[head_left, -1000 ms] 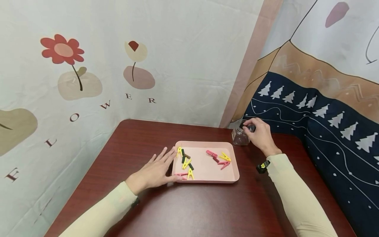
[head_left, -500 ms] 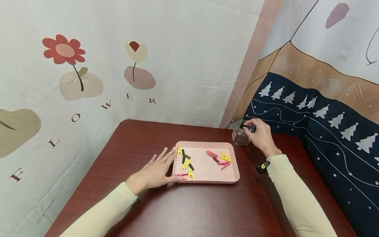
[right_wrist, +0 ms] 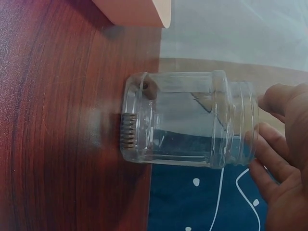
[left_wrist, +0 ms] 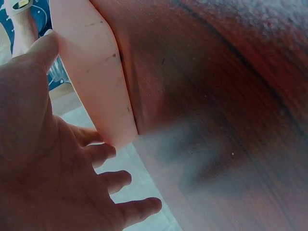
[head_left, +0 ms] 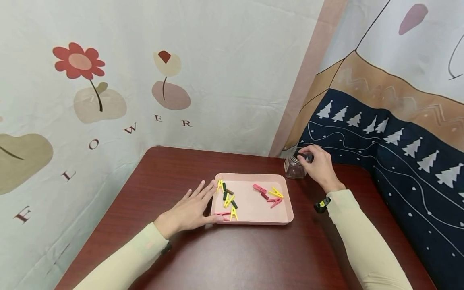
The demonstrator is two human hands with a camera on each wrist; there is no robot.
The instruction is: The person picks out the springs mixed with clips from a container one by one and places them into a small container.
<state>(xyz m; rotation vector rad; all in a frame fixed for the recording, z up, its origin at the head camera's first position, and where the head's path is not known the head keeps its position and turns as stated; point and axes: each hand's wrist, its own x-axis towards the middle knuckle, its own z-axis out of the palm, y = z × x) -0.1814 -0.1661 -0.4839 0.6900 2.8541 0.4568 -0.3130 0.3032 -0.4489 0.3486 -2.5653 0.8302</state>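
A pink tray [head_left: 253,177] holds several yellow [head_left: 233,213] and pink [head_left: 259,188] clothespins and small dark pieces. My left hand [head_left: 188,211] rests at its left side, fingers spread, thumb over the near left corner. In the left wrist view, the thumb and nearest fingertips lie along the tray wall [left_wrist: 94,67]. My right hand [head_left: 319,165] holds the mouth of a clear jar [head_left: 294,171], thumb and fingers curved about its rim. A brown ribbed piece [right_wrist: 128,131], like a spring, lies at the jar's bottom in the right wrist view.
The jar stands upright on the dark red wooden table [head_left: 246,257], behind the tray's right corner. A pale printed curtain [head_left: 224,80] hangs behind the table, and a navy tree-patterned cloth [head_left: 362,137] runs along its right side.
Both hands, the tray and the jar stay in place. Only the head view shifts very slightly.
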